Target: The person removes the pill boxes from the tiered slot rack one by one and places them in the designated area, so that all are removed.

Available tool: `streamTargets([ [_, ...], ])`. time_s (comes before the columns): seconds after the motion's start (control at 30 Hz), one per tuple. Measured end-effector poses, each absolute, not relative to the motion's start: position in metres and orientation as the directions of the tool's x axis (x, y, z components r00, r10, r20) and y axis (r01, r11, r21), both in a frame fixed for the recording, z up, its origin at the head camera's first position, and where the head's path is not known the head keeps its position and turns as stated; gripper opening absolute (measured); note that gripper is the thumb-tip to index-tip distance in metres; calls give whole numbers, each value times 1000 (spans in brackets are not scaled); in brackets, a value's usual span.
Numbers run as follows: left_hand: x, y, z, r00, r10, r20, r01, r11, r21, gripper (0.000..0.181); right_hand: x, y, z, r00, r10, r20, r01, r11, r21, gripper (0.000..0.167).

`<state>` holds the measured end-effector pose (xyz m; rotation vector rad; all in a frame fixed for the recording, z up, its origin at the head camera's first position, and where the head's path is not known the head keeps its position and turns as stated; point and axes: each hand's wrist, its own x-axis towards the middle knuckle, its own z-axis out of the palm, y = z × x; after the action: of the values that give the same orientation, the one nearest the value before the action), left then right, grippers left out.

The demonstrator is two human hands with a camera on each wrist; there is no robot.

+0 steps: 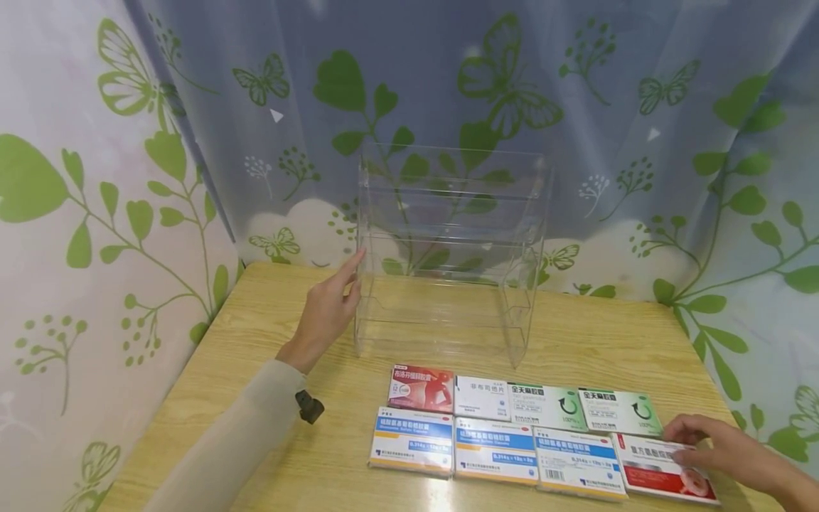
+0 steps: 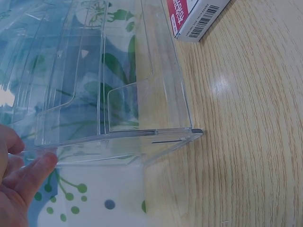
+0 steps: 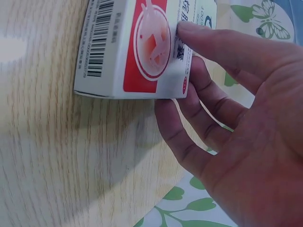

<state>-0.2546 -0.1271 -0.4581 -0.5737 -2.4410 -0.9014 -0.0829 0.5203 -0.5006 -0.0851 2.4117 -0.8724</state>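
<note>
On the wooden table stands a clear acrylic tiered display rack (image 1: 448, 284). My left hand (image 1: 328, 313) touches its left side panel with extended fingers; the left wrist view shows the fingertips (image 2: 47, 160) against that panel. At the lower right, my right hand (image 1: 719, 449) holds the edge of a red-and-white medicine box (image 1: 668, 478). In the right wrist view, the thumb (image 3: 194, 33) lies on the printed face and the curled fingers meet the box's side. That box lies flat at the right end of the front row.
Beside it lie several blue-and-white medicine boxes (image 1: 495, 449). The back row has a red box (image 1: 420, 389), a white box (image 1: 483, 398) and two green-and-white boxes (image 1: 619, 412). A patterned curtain (image 1: 409, 85) hangs behind and around the table (image 1: 281, 299).
</note>
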Motion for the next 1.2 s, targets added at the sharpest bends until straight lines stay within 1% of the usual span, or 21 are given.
streamTargets([
  [0.33,-256,-127,-459,-786,219,579,547,683,485,63,-84,516,-500,-844,-220,-489,135,795,-591,21],
  [0.47,-256,-127,-459,-785,219,579,547,684,483,63,-85,513,-501,-853,-178,-491,143,824,-548,23],
  [0.6,-256,-127,-459,-784,219,581,546,687,478,64,-85,507,-502,-868,-102,-487,162,867,-471,29],
  [0.73,-255,-127,-459,-780,221,585,550,688,473,65,-86,502,-501,-888,-55,-457,160,895,-417,38],
  [0.8,-256,-127,-459,-778,222,588,551,690,470,64,-87,500,-500,-904,-48,-425,143,902,-406,46],
  [0.87,-256,-127,-460,-777,221,589,551,690,469,64,-90,499,-499,-921,-48,-385,112,917,-383,58],
  [0.97,-256,-127,-460,-781,217,586,547,690,474,65,-93,494,-498,-950,-65,-305,47,937,-347,81],
  [1.0,-255,-127,-460,-782,216,585,546,691,475,65,-93,492,-498,-957,-75,-279,24,941,-337,86],
  [1.07,-255,-127,-460,-783,216,583,545,690,476,65,-92,486,-499,-968,-102,-228,-20,942,-336,92],
  [1.2,-254,-127,-459,-785,217,580,543,692,475,64,-90,472,-502,-972,-180,-148,-115,922,-369,97],
])
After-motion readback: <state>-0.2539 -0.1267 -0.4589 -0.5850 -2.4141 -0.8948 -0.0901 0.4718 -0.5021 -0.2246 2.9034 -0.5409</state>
